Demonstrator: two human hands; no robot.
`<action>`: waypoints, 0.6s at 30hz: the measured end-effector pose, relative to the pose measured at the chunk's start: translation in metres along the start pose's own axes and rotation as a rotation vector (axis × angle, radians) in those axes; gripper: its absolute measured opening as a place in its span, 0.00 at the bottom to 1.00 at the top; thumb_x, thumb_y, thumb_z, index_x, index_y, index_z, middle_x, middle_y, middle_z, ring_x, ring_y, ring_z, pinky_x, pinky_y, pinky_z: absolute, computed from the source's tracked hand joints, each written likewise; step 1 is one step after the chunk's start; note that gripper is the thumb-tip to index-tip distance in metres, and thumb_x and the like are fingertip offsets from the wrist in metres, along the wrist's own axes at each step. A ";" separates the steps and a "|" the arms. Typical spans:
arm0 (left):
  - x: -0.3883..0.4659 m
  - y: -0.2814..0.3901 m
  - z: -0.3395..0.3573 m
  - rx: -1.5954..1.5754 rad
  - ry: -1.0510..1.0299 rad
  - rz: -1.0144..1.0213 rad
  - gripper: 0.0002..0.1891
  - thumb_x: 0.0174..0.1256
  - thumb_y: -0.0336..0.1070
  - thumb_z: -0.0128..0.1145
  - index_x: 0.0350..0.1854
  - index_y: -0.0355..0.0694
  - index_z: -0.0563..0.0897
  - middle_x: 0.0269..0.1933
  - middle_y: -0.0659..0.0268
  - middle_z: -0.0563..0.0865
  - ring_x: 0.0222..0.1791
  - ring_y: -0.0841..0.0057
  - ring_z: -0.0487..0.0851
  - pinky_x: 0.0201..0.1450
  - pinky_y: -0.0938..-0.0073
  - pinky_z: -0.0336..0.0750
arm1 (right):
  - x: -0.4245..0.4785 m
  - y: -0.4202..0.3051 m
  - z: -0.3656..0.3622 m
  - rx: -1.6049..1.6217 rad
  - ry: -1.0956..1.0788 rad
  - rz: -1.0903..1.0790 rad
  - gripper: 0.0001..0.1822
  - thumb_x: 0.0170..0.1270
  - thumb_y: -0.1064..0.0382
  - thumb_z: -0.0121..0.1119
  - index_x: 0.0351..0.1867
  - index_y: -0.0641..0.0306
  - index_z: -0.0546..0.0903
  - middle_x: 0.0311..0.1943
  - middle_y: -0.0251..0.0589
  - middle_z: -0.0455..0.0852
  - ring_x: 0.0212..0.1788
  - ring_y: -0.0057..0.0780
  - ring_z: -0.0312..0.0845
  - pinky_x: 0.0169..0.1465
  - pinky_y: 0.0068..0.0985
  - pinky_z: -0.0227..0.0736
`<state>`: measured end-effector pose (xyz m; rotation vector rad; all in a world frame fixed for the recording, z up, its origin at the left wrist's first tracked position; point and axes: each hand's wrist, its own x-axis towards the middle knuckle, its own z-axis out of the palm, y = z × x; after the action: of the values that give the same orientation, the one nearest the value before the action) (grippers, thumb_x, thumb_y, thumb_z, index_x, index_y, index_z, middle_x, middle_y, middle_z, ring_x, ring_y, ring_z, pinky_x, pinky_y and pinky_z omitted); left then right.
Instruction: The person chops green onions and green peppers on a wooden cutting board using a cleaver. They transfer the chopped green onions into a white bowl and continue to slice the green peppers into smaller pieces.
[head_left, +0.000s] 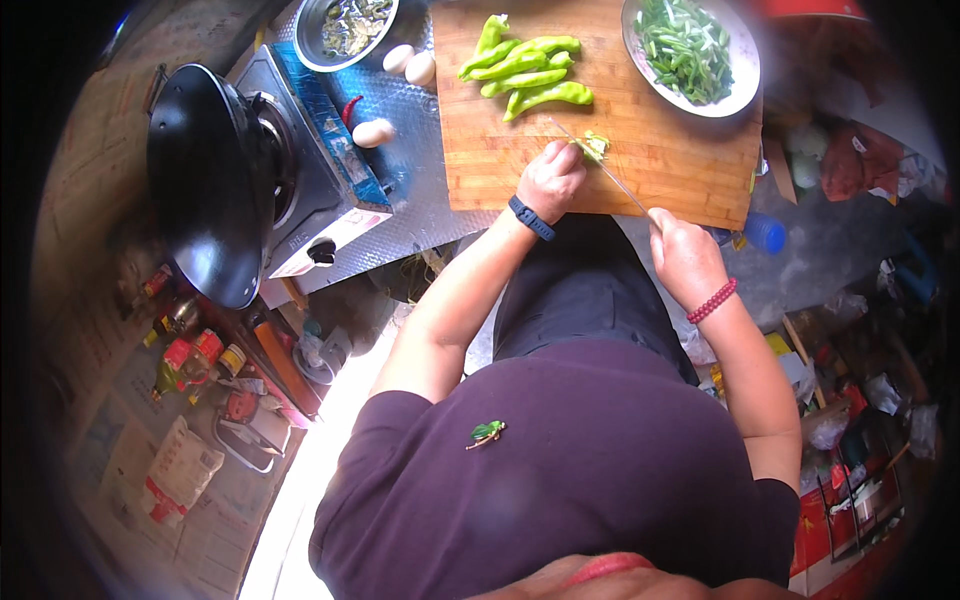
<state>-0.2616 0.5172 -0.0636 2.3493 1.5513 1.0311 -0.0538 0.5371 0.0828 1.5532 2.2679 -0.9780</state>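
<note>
My right hand (684, 251) grips the handle of a kitchen knife (626, 191), whose thin blade stands nearly edge-on over the wooden cutting board (510, 169). My left hand (553, 180) has its fingers curled down on the board, close against the blade. Whatever may lie under those fingers is hidden. Small cut pieces of green pepper (598, 142) lie by the blade, on the side away from my left hand. Several whole green peppers (525, 82) rest in a group farther up the board. A white bowl (750, 64) with chopped green vegetable (682, 52) stands at the board's upper right.
To the left, a black wok (210, 187) sits tilted on a portable gas stove (330, 199). White eggs (373, 133) and a red chili (350, 110) lie between stove and board. A metal bowl (304, 45) holds food in liquid. Bottles (184, 360) stand lower left.
</note>
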 end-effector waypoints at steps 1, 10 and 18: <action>0.001 0.000 0.000 0.000 0.003 0.010 0.04 0.39 0.31 0.55 0.21 0.39 0.76 0.38 0.60 0.78 0.37 0.66 0.78 0.40 0.70 0.78 | -0.002 -0.001 -0.004 -0.019 -0.062 0.021 0.11 0.65 0.65 0.52 0.45 0.67 0.78 0.28 0.60 0.82 0.34 0.55 0.80 0.39 0.43 0.74; 0.000 0.003 -0.004 0.021 -0.005 0.013 0.04 0.40 0.31 0.54 0.22 0.39 0.77 0.39 0.59 0.79 0.39 0.65 0.78 0.42 0.71 0.78 | 0.021 0.011 0.037 0.080 0.102 -0.038 0.09 0.65 0.61 0.52 0.37 0.64 0.78 0.26 0.57 0.83 0.32 0.55 0.80 0.38 0.45 0.75; -0.004 0.000 -0.001 0.000 -0.011 0.028 0.04 0.40 0.32 0.53 0.21 0.39 0.75 0.41 0.59 0.80 0.38 0.66 0.78 0.41 0.72 0.78 | 0.016 0.002 -0.005 -0.042 -0.113 0.003 0.10 0.64 0.62 0.51 0.35 0.67 0.80 0.26 0.60 0.82 0.32 0.56 0.80 0.40 0.45 0.75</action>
<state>-0.2628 0.5138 -0.0648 2.3785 1.5188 1.0219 -0.0582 0.5525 0.0769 1.4459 2.1940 -0.9851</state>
